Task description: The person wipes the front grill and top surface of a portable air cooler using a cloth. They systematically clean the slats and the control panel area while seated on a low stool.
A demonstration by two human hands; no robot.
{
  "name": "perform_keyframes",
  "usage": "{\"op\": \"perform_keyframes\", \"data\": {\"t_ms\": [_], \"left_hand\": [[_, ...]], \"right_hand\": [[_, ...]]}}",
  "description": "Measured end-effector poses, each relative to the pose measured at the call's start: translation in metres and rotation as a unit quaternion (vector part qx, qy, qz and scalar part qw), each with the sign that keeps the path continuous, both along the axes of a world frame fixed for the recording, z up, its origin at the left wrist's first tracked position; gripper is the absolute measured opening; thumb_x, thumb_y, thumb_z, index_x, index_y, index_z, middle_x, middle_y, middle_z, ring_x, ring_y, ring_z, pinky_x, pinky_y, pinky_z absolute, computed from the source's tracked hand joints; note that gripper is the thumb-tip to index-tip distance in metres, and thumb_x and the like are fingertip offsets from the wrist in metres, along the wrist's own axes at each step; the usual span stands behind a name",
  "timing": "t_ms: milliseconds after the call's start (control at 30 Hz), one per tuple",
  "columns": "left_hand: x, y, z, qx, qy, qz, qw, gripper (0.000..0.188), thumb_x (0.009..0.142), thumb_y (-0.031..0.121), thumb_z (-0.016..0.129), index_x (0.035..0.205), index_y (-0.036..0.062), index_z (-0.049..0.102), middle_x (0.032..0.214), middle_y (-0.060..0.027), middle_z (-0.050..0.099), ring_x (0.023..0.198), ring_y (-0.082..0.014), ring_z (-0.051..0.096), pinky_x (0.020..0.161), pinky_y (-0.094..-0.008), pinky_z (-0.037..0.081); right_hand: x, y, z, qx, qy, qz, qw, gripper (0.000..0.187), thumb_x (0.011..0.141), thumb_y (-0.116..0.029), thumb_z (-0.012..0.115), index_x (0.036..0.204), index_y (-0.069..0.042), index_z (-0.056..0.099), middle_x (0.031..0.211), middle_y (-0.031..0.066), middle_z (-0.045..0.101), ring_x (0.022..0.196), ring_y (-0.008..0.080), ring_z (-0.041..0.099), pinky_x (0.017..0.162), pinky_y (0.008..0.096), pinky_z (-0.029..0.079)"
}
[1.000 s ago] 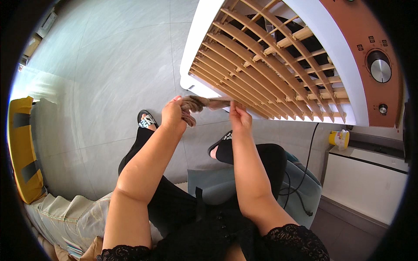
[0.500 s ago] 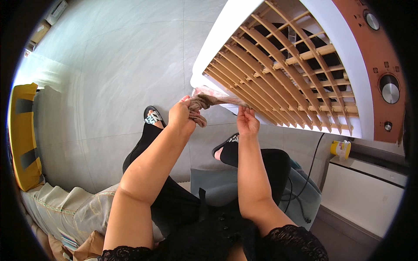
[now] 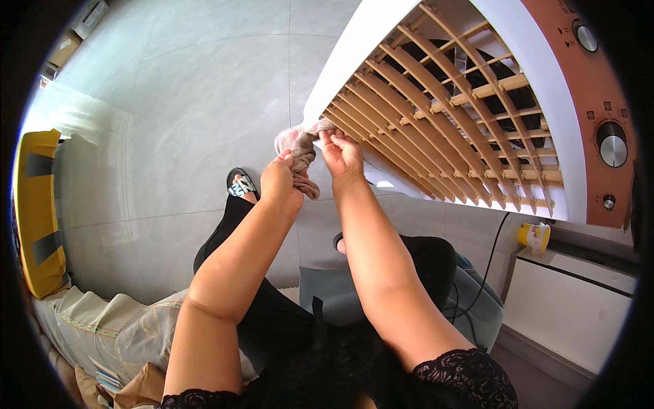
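Note:
A bunched, pinkish-brown cloth (image 3: 305, 161) hangs twisted between my hands, beside the lower left corner of a large white fan appliance. My left hand (image 3: 279, 180) is closed around the cloth's lower folds. With fingers bent, my right hand (image 3: 342, 154) grips the cloth's upper end, right at the edge of the slats. Tan louvre slats (image 3: 436, 112) form the appliance's grille, and dark fan parts show behind them. A copper-coloured panel (image 3: 599, 75) with silver and black knobs runs down its right side.
A yellow and grey object (image 3: 37, 211) stands at the far left above a cloth-covered sofa (image 3: 88, 324). On the right, a yellow tub (image 3: 534, 236) rests on a white cabinet (image 3: 572, 300). A black cable (image 3: 492, 255) trails down near my right leg. Grey tiles (image 3: 197, 102) cover the floor.
My right hand has moved left and up along the slats' lower edge, closer to my left hand. The stretched cloth is now gathered between them. My left hand has barely moved.

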State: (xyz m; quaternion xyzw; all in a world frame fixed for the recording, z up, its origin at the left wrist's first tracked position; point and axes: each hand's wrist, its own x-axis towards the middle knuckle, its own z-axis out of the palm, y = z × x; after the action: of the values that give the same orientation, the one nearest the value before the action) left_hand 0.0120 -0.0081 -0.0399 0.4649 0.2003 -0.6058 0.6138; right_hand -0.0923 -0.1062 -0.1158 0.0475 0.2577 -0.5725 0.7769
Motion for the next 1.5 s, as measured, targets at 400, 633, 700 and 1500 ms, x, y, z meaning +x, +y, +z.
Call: {"op": "perform_keyframes", "data": {"t_ms": [400, 633, 700, 1500], "left_hand": [[-0.009, -0.003, 0.016, 0.018, -0.009, -0.002, 1.000, 0.013, 0.099, 0.009, 0.042, 0.106, 0.0055, 0.053, 0.091, -0.0053, 0.054, 0.078, -0.0183, 0.052, 0.067, -0.0325, 0.045], [-0.026, -0.001, -0.004, -0.021, 0.024, -0.052, 0.998, 0.014, 0.099, 0.007, 0.042, 0.111, 0.0054, 0.048, 0.102, -0.0088, 0.054, 0.088, -0.0232, 0.056, 0.077, -0.0366, 0.050], [-0.027, 0.000, -0.002, -0.028, 0.035, -0.054, 0.997, 0.014, 0.099, 0.007, 0.042, 0.111, 0.0053, 0.049, 0.100, -0.0086, 0.054, 0.087, -0.0229, 0.055, 0.077, -0.0365, 0.050], [-0.024, 0.000, 0.015, -0.065, 0.000, -0.100, 0.993, 0.009, 0.096, 0.006, 0.045, 0.093, 0.0054, 0.052, 0.081, -0.0044, 0.054, 0.064, -0.0149, 0.050, 0.055, -0.0277, 0.041]], "right_hand": [[-0.081, 0.075, 0.032, 0.038, 0.153, 0.005, 0.987, 0.049, 0.084, 0.015, 0.042, 0.130, -0.001, 0.044, 0.129, 0.0167, 0.051, 0.124, 0.0287, 0.050, 0.108, 0.0433, 0.041], [-0.103, 0.076, 0.042, -0.036, 0.276, 0.031, 0.960, 0.054, 0.085, 0.011, 0.047, 0.137, -0.007, 0.044, 0.123, 0.0086, 0.055, 0.110, 0.0203, 0.055, 0.091, 0.0369, 0.047], [-0.092, 0.076, 0.057, -0.079, 0.330, 0.039, 0.940, 0.057, 0.086, 0.010, 0.048, 0.139, -0.010, 0.042, 0.121, 0.0071, 0.055, 0.107, 0.0174, 0.055, 0.088, 0.0339, 0.046], [-0.049, 0.038, 0.042, -0.188, 0.879, 0.188, 0.396, 0.056, 0.078, -0.009, 0.054, 0.132, -0.005, 0.042, 0.105, 0.0263, 0.062, 0.100, 0.0437, 0.058, 0.083, 0.0499, 0.048]]}}
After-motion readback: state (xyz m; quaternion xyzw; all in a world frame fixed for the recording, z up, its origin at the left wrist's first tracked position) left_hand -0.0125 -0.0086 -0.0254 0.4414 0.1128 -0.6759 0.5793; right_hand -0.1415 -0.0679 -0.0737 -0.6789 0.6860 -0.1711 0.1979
